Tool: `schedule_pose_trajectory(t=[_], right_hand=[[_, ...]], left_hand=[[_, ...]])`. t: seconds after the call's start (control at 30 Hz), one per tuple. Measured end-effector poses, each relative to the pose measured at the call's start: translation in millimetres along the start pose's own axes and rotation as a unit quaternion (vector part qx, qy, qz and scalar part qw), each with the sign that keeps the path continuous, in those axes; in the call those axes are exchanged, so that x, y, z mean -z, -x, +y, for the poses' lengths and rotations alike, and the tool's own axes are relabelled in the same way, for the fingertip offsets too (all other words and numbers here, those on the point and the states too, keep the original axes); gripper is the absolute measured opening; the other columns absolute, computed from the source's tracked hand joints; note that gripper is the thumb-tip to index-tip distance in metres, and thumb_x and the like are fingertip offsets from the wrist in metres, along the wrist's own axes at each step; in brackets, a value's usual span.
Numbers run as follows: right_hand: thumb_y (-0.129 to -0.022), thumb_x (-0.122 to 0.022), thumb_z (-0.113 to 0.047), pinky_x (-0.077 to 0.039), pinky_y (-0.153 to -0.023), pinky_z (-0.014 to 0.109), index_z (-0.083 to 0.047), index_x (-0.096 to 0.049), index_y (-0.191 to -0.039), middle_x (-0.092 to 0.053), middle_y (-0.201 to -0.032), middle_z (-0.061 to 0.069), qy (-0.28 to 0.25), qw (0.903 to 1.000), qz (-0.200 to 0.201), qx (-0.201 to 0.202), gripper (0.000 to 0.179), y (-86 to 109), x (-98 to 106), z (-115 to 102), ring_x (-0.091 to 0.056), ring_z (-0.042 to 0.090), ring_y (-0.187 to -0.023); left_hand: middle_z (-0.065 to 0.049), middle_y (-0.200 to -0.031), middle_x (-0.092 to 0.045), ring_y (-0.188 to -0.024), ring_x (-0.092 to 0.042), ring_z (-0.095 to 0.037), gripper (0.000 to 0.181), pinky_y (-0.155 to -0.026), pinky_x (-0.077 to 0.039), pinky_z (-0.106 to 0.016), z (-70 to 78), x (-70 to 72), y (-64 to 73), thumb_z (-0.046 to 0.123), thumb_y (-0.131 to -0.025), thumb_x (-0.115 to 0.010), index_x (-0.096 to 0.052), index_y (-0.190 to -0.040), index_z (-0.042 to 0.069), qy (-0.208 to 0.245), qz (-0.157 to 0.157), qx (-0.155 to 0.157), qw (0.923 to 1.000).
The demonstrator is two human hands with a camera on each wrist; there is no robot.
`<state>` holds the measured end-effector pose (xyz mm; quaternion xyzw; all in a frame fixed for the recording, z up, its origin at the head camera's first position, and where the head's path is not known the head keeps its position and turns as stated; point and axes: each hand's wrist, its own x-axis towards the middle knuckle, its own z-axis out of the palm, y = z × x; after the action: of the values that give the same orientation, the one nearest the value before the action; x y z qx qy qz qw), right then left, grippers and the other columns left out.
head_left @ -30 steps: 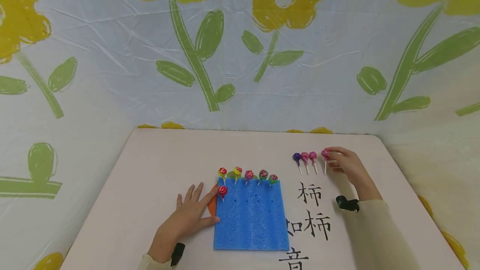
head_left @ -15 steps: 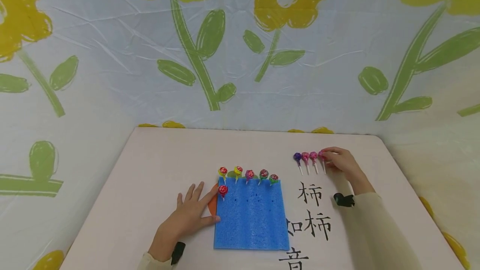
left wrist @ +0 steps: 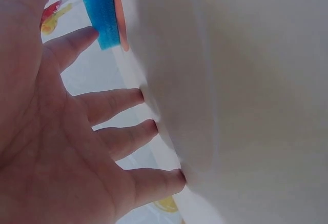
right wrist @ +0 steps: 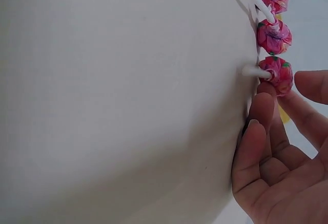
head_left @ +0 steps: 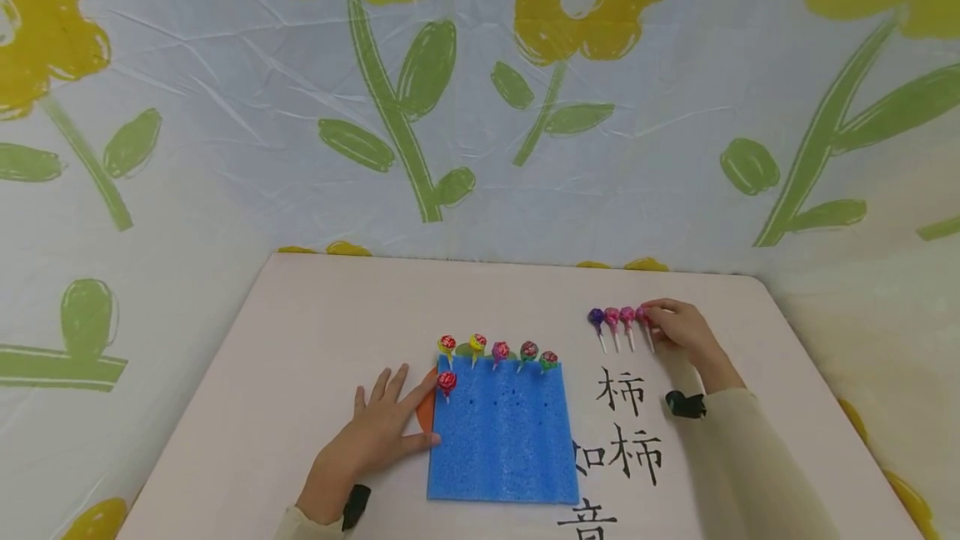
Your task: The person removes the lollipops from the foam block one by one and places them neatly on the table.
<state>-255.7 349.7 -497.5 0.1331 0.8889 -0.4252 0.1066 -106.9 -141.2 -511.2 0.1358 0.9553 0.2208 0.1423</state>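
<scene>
My left hand (head_left: 371, 436) rests with fingers spread on the table, its index finger and thumb touching the left edge of a blue foam board (head_left: 502, 448). Wrapped lollipops stand in the foam: several along the back edge, such as a yellow-and-red lollipop (head_left: 447, 346), and a red lollipop (head_left: 447, 383) in front of them. At the back right, my right hand (head_left: 681, 330) holds a pink lollipop (right wrist: 279, 75) by its wrapped head, between thumb and fingers. To its left lie two more pink lollipops (head_left: 627, 317) and a purple lollipop (head_left: 596, 317), in a row.
Black printed characters (head_left: 636, 454) mark the pale table (head_left: 337, 307) right of the foam. An orange shape (head_left: 425, 411) shows beneath the foam's left edge. A flower-patterned cloth (head_left: 285, 140) hangs behind and at the sides.
My right hand has moved left with the pink lollipop, bringing it beside the others in the row. My left hand and the foam have stayed in place.
</scene>
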Motion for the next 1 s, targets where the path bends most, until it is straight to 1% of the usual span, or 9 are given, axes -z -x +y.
schedule_pose_trajectory(t=[0.17,0.37,0.63,0.87,1.0], right_hand=[[-0.107,-0.045,-0.036,-0.048,-0.063,0.025,0.002,-0.050,-0.142,-0.057,-0.118,0.022,-0.005,1.0000,0.005,0.004,0.052,1.6,-0.5,-0.5,-0.057,0.026,-0.089],[-0.106,-0.047,-0.037,-0.047,-0.058,0.025,0.002,-0.049,-0.142,-0.057,-0.113,0.020,-0.021,0.9997,0.010,-0.001,0.053,0.8,-1.1,2.7,-0.056,0.023,-0.081],[-0.105,-0.050,-0.035,-0.045,-0.056,0.020,-0.001,-0.052,-0.142,-0.056,-0.119,0.022,-0.028,0.9993,0.023,-0.006,0.050,0.0,-3.2,3.8,-0.055,0.024,-0.082],[-0.106,-0.046,-0.034,-0.046,-0.059,0.026,-0.002,-0.052,-0.143,-0.058,-0.123,0.026,-0.016,0.9995,0.023,0.016,0.049,2.5,-4.6,3.2,-0.057,0.025,-0.081],[-0.107,-0.045,-0.033,-0.048,-0.060,0.027,-0.002,-0.051,-0.144,-0.058,-0.120,0.026,-0.019,0.9992,0.022,0.026,0.049,3.2,-5.0,4.2,-0.057,0.024,-0.081]], left_hand=[[-0.019,-0.163,-0.021,-0.147,-0.011,-0.048,0.089,-0.107,-0.004,-0.076,-0.1,0.2,-0.8,0.062,-0.083,-0.071,-0.034,-0.157,0.030,-0.002,0.002,-0.001,1.0000],[-0.020,-0.162,-0.022,-0.147,-0.011,-0.049,0.089,-0.108,-0.005,-0.076,0.1,0.0,-0.8,0.061,-0.083,-0.072,-0.035,-0.157,0.029,-0.004,0.001,0.000,1.0000],[-0.020,-0.162,-0.022,-0.147,-0.012,-0.049,0.088,-0.108,-0.005,-0.076,0.0,-0.9,-0.1,0.060,-0.083,-0.073,-0.036,-0.157,0.029,-0.004,0.004,0.001,1.0000],[-0.019,-0.162,-0.022,-0.147,-0.012,-0.048,0.089,-0.107,-0.005,-0.077,-0.2,-0.9,0.3,0.062,-0.082,-0.072,-0.036,-0.157,0.029,-0.008,0.003,0.001,1.0000],[-0.019,-0.162,-0.022,-0.147,-0.012,-0.049,0.089,-0.107,-0.005,-0.077,-0.7,-1.1,0.2,0.062,-0.082,-0.072,-0.035,-0.157,0.029,-0.008,0.004,0.000,1.0000]])
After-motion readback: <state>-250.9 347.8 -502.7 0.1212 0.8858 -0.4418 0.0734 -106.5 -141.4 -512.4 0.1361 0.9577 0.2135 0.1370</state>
